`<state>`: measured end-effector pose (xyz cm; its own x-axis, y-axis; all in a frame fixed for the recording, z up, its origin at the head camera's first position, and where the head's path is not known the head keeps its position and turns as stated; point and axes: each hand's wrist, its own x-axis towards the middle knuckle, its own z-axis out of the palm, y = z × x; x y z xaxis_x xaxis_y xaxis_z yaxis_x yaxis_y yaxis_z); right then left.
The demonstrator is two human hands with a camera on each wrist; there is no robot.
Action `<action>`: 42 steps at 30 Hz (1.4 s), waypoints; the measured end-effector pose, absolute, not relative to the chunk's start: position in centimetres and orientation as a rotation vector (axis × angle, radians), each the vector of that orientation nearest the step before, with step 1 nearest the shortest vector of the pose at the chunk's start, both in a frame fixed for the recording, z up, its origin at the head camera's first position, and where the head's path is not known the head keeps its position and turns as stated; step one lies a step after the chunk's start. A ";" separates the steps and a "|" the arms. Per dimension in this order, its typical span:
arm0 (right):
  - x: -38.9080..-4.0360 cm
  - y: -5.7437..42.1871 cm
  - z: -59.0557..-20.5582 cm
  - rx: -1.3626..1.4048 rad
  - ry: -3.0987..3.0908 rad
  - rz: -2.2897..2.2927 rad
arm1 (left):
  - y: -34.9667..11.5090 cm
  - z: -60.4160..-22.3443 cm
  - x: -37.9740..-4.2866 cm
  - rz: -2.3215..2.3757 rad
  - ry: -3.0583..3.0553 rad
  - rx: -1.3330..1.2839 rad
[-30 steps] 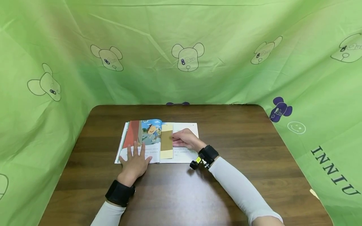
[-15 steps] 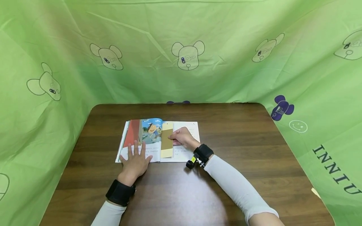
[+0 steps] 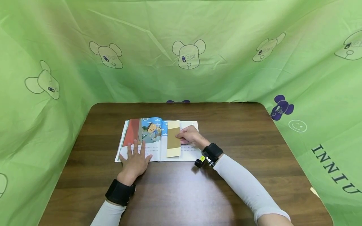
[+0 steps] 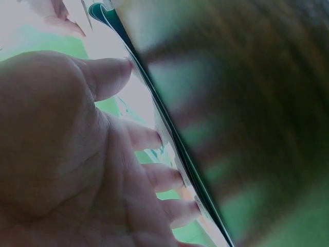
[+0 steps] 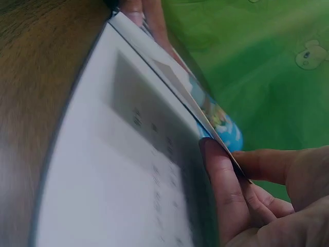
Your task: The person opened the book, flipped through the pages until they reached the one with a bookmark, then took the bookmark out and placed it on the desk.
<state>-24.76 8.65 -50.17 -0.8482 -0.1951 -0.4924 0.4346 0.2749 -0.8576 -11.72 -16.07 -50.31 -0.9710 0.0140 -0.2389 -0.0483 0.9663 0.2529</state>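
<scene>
An open picture book lies on the table, its left page showing a cartoon figure above lines of text. Spread over the lower left page, my left hand presses with straight fingers; the left wrist view has its fingertips against the paper. My right hand pinches the right edge of a tall tan-and-cream bookmark over the right page. In the right wrist view the thumb and fingers hold the thin bookmark from both sides, raised at an angle to the page. Part of the right page is hidden beneath it.
The brown wooden table surrounds the book on all sides. A green cloth printed with bear heads hangs behind and beside the table. A small pale piece shows at the table's right edge.
My right hand has taken hold of the bookmark's edge and moved it rightward from the book's middle fold, uncovering a strip of the right page. My left hand has stayed in place.
</scene>
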 end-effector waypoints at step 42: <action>-23.2 27.2 -49.0 0.277 2.222 -1.402 | -17.0 -50.3 -11.4 0.412 2.864 0.001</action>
<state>-23.20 27.17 -49.03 -0.8573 -0.0889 -0.5072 0.4195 0.4507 -0.7880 -11.36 -16.97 -50.29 -0.9694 0.0353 -0.2429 -0.0345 0.9602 0.2773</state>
